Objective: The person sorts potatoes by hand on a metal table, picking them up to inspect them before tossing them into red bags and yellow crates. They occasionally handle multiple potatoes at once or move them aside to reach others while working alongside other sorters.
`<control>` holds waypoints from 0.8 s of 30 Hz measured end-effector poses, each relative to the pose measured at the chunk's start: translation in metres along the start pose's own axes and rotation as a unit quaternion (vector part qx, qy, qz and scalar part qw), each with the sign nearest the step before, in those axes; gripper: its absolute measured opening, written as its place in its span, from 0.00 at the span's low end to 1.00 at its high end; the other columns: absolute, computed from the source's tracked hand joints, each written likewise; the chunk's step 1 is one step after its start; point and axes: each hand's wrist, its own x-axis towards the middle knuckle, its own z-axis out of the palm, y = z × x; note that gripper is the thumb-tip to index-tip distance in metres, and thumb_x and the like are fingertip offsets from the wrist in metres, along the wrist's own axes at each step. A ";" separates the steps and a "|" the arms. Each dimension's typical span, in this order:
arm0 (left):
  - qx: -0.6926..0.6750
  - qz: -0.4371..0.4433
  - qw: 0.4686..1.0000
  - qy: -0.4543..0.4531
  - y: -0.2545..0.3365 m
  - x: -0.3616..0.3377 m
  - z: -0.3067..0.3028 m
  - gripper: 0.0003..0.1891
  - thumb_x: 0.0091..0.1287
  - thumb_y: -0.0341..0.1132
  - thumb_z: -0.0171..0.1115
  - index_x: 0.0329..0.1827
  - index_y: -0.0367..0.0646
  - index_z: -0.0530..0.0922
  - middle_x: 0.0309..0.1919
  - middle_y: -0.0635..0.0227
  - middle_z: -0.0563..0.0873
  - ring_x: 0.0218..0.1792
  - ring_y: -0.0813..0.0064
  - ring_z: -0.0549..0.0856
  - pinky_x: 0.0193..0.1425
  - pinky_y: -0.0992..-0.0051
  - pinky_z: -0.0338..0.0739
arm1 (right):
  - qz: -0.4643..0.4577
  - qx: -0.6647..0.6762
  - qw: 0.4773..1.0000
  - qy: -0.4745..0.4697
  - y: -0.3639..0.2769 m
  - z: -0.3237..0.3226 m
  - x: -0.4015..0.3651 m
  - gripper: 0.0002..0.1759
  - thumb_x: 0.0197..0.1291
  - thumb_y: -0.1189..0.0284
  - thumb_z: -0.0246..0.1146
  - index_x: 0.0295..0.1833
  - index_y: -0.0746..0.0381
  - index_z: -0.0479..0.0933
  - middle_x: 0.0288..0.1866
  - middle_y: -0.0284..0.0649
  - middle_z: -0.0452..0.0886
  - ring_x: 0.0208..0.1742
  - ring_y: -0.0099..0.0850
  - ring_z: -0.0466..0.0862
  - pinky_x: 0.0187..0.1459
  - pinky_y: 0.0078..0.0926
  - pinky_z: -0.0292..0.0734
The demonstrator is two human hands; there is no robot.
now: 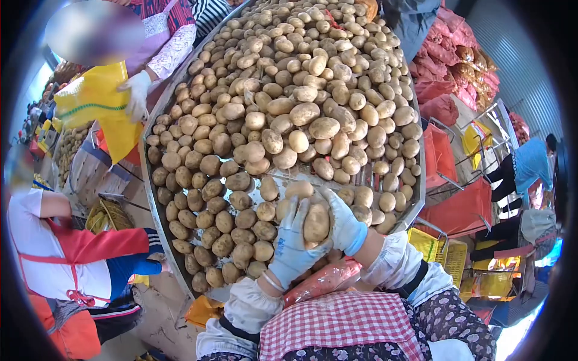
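Observation:
Many potatoes cover a metal sorting table in front of me. At its near end, both my hands wear pale blue and white gloves. My left hand is curled round a large oval potato from the left and below. On the right side of that same potato, my right hand presses with its fingers bent. Another potato lies just beyond my fingertips. Red plastic wrapping shows under my wrists, above a checked apron.
At the upper left a person's gloved hand holds a yellow mesh bag. Another person stands at the lower left. Red sacks are piled at the upper right; yellow crates and red cloth holders stand right of the table.

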 end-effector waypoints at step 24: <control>-0.389 -0.257 0.876 0.121 0.065 -0.028 0.008 0.17 0.78 0.38 0.48 0.51 0.33 0.81 0.43 0.64 0.86 0.44 0.78 0.84 0.48 0.78 0.80 | 0.384 0.307 0.860 -0.137 -0.029 -0.030 -0.100 0.33 0.68 0.39 0.48 0.61 0.56 0.72 0.37 0.41 0.86 0.26 0.31 0.84 0.24 0.20 0.79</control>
